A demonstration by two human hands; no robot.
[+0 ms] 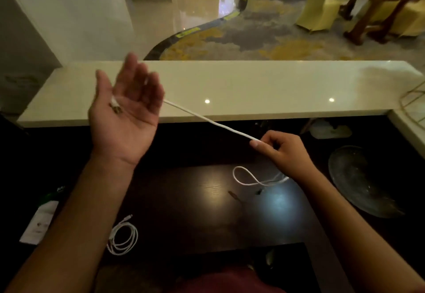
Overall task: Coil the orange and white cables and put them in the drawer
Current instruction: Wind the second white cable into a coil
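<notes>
The left hand [125, 111] is raised palm-up with fingers loosely spread, the plug end of a thin white charging cable [207, 119] lying across its palm — laid there, not gripped, as far as the blur shows. The right hand [281, 151] is lower and to the right, pinching the same cable between thumb and forefinger. Between the two hands the cable runs taut and straight, its long axis sloping down from the left palm to the right fingertips. Past the right hand the slack drops into a loose loop just below that hand, on the dark glossy wooden tabletop [207, 212]. A second white cable, already coiled [123, 238], lies below the left forearm. No orange cable or drawer is clearly in view. My read is that the next wrap depends on the right hand carrying its stretch across to the left palm, which is the anchor end
</notes>
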